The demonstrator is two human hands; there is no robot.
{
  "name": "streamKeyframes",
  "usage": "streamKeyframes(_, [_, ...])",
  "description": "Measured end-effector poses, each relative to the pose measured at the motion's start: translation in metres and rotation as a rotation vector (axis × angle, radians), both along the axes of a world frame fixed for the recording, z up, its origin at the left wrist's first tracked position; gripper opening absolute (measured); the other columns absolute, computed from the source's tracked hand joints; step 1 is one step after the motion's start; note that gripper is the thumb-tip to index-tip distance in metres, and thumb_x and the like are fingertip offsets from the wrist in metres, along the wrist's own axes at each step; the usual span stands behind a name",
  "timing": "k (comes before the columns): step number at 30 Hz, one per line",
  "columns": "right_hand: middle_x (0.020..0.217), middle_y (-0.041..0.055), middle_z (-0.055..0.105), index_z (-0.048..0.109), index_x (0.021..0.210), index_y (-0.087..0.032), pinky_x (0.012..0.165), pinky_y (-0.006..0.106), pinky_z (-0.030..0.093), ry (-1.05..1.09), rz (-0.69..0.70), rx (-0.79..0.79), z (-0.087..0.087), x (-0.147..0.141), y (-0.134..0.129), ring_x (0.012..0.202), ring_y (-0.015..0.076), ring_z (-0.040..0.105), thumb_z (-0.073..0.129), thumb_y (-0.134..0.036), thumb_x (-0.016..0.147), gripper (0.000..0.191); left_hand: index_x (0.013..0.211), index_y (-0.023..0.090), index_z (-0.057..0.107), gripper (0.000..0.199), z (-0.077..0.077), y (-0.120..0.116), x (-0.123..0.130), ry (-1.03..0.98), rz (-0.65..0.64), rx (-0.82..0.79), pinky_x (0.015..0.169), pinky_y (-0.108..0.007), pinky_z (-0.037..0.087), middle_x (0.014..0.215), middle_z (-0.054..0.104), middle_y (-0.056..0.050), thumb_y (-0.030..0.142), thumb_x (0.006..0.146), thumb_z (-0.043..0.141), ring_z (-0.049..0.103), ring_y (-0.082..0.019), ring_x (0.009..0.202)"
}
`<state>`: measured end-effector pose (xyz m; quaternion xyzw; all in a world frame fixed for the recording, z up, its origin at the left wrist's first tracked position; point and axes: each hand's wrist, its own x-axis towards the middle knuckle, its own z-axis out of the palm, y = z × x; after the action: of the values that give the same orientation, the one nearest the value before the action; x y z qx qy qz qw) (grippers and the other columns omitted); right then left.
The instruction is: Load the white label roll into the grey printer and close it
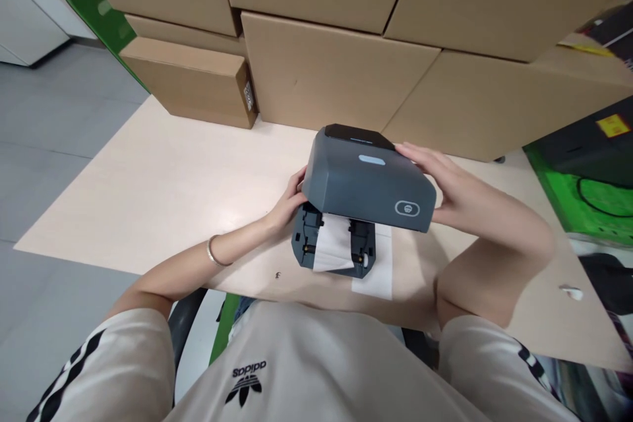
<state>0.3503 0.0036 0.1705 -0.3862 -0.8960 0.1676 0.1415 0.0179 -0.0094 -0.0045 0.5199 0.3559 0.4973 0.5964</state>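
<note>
A dark grey printer stands on the table, its cover (366,175) raised and tilted over the base. Inside the base (299,247), rollers and small fittings show, and a white paper strip (333,244) hangs out over the front. My left hand (289,198) is at the cover's left edge, its fingertips partly hidden behind the grey shell. On the other side, my right hand (430,171) grips the cover's right end, fingers on the top edge and thumb low at the side. A white paper sheet (378,277) lies on the table, partly beneath the printer.
Large cardboard boxes (326,72) are stacked behind the printer, with a slim carton (198,82) at the left. A small white object (572,292) lies on the table (148,191) at the right. Beyond the right edge is a green surface (593,204) with a black cable.
</note>
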Motion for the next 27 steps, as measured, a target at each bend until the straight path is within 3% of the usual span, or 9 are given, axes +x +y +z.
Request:
streamKeyframes(2, [0.17,0.0094,0.054,0.042,0.174,-0.042,0.117,0.058,0.06,0.013,-0.071,0.021,0.003,-0.006,-0.001,0.154,0.0395,0.058,0.065,-0.05,0.106,0.073,0.167,0.027,0.052,0.081,0.002,-0.001,-0.002,0.021,-0.014,-0.04,0.135,-0.072,0.039,0.173,0.055,-0.014,0.058,0.096,0.076,0.045,-0.043,0.166])
streamKeyframes(5, [0.136,0.0111,0.074,0.059,0.165,-0.035,0.091,0.046,0.068,0.062,-0.129,0.007,0.01,-0.01,-0.001,0.113,0.032,0.078,0.067,-0.051,0.103,0.064,0.173,0.029,0.041,0.1,0.007,-0.002,-0.005,0.08,-0.042,-0.059,0.141,-0.07,0.03,0.182,0.042,-0.012,0.055,0.087,0.086,0.033,-0.045,0.172])
streamKeyframes(9, [0.108,0.0058,0.081,0.072,0.148,-0.033,0.077,0.041,0.063,0.246,-0.251,0.077,0.004,-0.013,0.015,0.085,0.0261,0.075,0.078,-0.049,0.094,0.057,0.176,0.037,0.025,0.111,0.014,-0.002,-0.005,0.157,-0.053,-0.032,0.147,-0.061,0.02,0.191,0.02,-0.004,0.051,0.086,0.087,0.017,-0.041,0.178])
streamKeyframes(13, [0.082,0.0014,0.074,0.078,0.107,-0.029,0.064,0.039,0.059,0.548,-0.449,0.161,-0.024,-0.028,0.047,0.067,0.023,0.068,0.082,-0.056,0.086,0.034,0.177,0.034,0.022,0.11,0.017,0.0,-0.005,0.189,-0.059,0.024,0.147,-0.061,0.014,0.191,0.018,-0.005,0.046,0.085,0.082,0.012,-0.04,0.178])
streamKeyframes(16, [0.098,0.0051,0.081,0.076,0.114,-0.026,0.072,0.043,0.062,0.562,-0.537,0.188,-0.037,-0.039,0.06,0.07,0.0229,0.07,0.07,-0.056,0.092,0.038,0.176,0.03,0.023,0.109,0.015,0.003,-0.006,0.215,-0.049,0.045,0.146,-0.06,0.014,0.19,0.021,-0.008,0.04,0.083,0.078,0.015,-0.041,0.177])
streamKeyframes(19, [0.122,0.0126,0.083,0.077,0.125,-0.022,0.089,0.051,0.062,0.156,-0.568,0.113,-0.03,-0.041,0.05,0.091,0.0305,0.077,0.066,-0.051,0.096,0.042,0.175,0.03,0.026,0.107,0.012,0.005,-0.009,0.244,-0.042,0.061,0.146,-0.061,0.017,0.188,0.026,-0.008,0.037,0.082,0.077,0.02,-0.041,0.175])
streamKeyframes(21, [0.112,0.014,0.084,0.08,0.112,-0.022,0.092,0.053,0.06,-0.086,-0.562,0.032,-0.021,-0.043,0.034,0.098,0.0355,0.077,0.064,-0.052,0.1,0.036,0.174,0.03,0.03,0.104,0.009,0.007,-0.011,0.246,-0.035,0.079,0.145,-0.062,0.018,0.187,0.03,-0.008,0.037,0.082,0.078,0.023,-0.043,0.174])
streamKeyframes(23, [0.101,0.0133,0.083,0.08,0.1,-0.023,0.094,0.054,0.058,-0.159,-0.462,0.048,-0.015,-0.052,0.019,0.1,0.0365,0.076,0.06,-0.051,0.105,0.035,0.173,0.031,0.035,0.103,0.006,0.008,-0.013,0.237,-0.026,0.098,0.145,-0.062,0.02,0.186,0.032,-0.008,0.037,0.081,0.08,0.025,-0.044,0.174])
streamKeyframes(27, [0.107,0.0137,0.081,0.082,0.111,-0.022,0.11,0.06,0.053,-0.159,-0.105,0.251,-0.03,-0.091,0.005,0.108,0.0358,0.073,0.057,-0.032,0.108,0.027,0.172,0.03,0.04,0.1,-0.001,0.009,-0.015,0.229,-0.001,0.129,0.144,-0.064,0.02,0.183,0.039,-0.008,0.034,0.081,0.081,0.029,-0.044,0.172])
